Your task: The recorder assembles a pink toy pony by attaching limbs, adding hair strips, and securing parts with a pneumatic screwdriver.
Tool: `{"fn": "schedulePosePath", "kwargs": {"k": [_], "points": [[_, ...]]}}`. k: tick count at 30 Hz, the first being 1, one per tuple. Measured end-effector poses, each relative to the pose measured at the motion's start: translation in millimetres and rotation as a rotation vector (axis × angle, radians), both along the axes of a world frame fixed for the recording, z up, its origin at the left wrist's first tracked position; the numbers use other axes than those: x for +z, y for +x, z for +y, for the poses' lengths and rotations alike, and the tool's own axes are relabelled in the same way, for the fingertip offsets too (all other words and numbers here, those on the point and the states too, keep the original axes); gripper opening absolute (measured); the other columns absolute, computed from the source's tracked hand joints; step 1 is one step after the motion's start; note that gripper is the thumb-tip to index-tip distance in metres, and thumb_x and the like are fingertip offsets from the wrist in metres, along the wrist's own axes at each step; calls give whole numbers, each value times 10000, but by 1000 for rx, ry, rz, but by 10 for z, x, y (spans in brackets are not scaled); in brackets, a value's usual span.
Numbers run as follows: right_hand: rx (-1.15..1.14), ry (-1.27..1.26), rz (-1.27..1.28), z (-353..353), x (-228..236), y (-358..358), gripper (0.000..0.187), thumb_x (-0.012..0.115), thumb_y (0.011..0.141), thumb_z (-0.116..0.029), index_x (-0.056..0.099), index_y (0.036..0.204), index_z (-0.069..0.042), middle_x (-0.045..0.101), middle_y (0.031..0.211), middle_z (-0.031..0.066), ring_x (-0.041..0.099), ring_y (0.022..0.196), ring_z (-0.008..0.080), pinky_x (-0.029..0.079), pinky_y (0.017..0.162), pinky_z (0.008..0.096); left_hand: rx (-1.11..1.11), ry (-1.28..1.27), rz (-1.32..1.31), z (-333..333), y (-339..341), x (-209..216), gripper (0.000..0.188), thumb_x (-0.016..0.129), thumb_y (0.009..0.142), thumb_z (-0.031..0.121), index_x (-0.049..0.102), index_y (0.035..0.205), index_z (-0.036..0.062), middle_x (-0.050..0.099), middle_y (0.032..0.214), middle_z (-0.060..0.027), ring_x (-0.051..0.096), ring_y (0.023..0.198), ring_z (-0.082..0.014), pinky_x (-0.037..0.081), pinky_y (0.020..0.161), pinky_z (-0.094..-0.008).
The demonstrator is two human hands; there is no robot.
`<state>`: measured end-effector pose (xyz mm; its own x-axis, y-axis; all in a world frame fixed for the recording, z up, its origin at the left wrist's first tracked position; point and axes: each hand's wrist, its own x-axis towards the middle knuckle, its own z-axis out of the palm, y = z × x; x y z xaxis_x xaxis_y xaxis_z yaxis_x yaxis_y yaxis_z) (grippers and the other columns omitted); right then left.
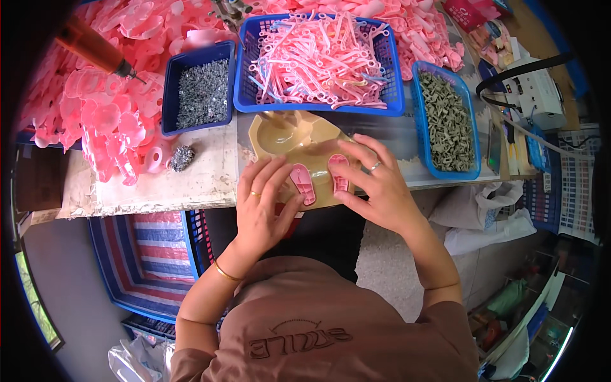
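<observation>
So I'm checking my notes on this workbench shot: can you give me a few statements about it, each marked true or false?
1. Both hands rest on a beige mould at the table edge. True.
2. The left hand touches a pink sole-shaped piece. True.
3. The large blue basket holds metal screws. False: it holds pink plastic strips.
4. The right hand wears a ring. True.
5. The small blue bin on the left is filled with pink parts. False: it holds small grey metal pieces.
</observation>
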<state>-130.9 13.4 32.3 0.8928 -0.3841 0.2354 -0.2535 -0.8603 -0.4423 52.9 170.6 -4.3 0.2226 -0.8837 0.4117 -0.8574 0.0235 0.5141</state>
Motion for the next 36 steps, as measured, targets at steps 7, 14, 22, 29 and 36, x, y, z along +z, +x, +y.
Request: {"fn": "schedulePosePath", "kwargs": {"k": [7,14,22,29,36], "points": [[-91,225,-109,-4,-166,-65,630,807,753,-209,563,1322,-94,395,1478,176,401,1347,379,364,1088,455,-17,50,87,88,10,-122,939,840,686,426,375,1413,53,323,1524,-199,236,1429,-430,235,1154,-515],[-130,352,-32,-12,-215,-95,905,862,692,-243,411,1445,-24,387,1476,205,443,1323,373,391,1072,422,-47,8,119,126,116,-168,912,871,666,309,392,1392,35,378,1497,-190,291,1409,-437,301,1135,-513],[-146,256,-14,35,-231,-25,926,875,668,-274,425,1447,-57,404,1467,184,452,1312,375,402,1062,431,-95,39,147,132,261,-138,886,868,662,240,400,1391,53,405,1493,-183,289,1422,-427,315,1138,-505],[-94,279,-63,-37,-46,85,748,853,682,-201,527,1336,-42,423,1469,163,449,1307,364,390,1069,438,-88,11,125,196,292,-100,805,844,706,272,438,1365,50,437,1465,-184,339,1399,-418,336,1120,-486],[-182,206,-201,-105,74,162,392,719,808,-76,628,1183,-6,552,1330,166,559,1195,320,442,1002,388,465,-219,-42,476,1000,123,277,686,802,10,631,1072,39,645,1149,-127,580,1121,-324,436,982,-429]]}}
